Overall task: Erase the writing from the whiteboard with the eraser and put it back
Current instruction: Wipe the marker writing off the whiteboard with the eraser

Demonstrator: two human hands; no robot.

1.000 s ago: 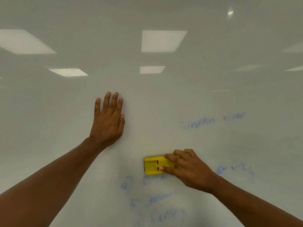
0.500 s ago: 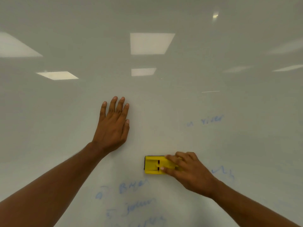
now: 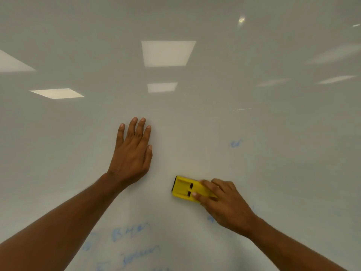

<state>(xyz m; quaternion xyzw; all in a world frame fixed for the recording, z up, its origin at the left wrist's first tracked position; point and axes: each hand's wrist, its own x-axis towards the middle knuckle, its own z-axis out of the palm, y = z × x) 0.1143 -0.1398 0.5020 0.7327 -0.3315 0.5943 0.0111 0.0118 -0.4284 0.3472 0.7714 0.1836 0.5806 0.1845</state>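
The whiteboard (image 3: 195, 124) fills the whole view. My right hand (image 3: 224, 206) grips a yellow eraser (image 3: 184, 188) and presses it flat against the board at lower centre right, with its black pad edge facing left. My left hand (image 3: 132, 153) lies flat on the board, fingers spread upward, to the left of the eraser and a little above it. Faint blue writing (image 3: 130, 233) remains below the hands in a few lines. A small blue scrap (image 3: 236, 143) is left at the right, above the eraser. Another blue smudge (image 3: 211, 219) peeks out by my right wrist.
Ceiling light panels are reflected in the glossy board, the brightest reflection (image 3: 168, 53) at upper centre. No board edge, tray or ledge is in view.
The blue words at the upper right have shrunk from two words to a small scrap. The writing right of my right hand is gone. The view has shifted, with the lower lines of writing now further left.
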